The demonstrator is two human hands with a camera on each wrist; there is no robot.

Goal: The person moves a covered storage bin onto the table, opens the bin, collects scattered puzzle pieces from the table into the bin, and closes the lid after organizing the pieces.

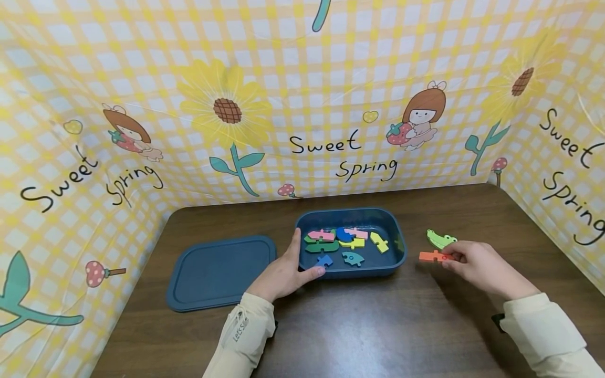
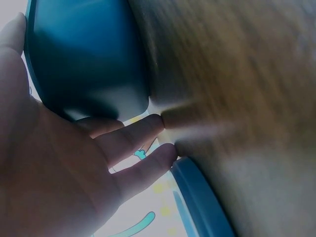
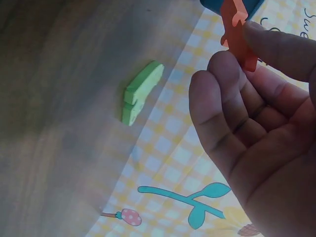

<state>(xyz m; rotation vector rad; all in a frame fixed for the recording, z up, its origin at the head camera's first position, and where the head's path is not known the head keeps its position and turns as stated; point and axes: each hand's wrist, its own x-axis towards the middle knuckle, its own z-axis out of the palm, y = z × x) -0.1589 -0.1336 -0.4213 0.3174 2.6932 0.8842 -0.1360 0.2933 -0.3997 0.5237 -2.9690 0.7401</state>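
Observation:
My left hand [image 1: 282, 270] rests against the left end of a dark blue box [image 1: 399, 257], index finger along its side and thumb at the front rim. In the left wrist view the box's outer wall [image 2: 94, 54] lies beside the spread, fairly straight fingers. Between thumb and fingertips, my right hand [image 1: 483, 266] pinches an orange puzzle piece [image 1: 429, 256], right of the box. Just behind it a light green crocodile-shaped piece [image 1: 437, 239] lies on the table; the right wrist view shows this green piece [image 3: 141, 91] apart from the hand.
Inside the box lie several puzzle pieces, among them a pink one [image 1: 321, 235], a dark green one [image 1: 322, 247], a yellow one [image 1: 379, 242] and a teal one [image 1: 353, 258]. The blue lid [image 1: 222, 273] lies flat at left. Patterned cloth [image 1: 302, 105] encloses the brown table [image 1: 359, 331].

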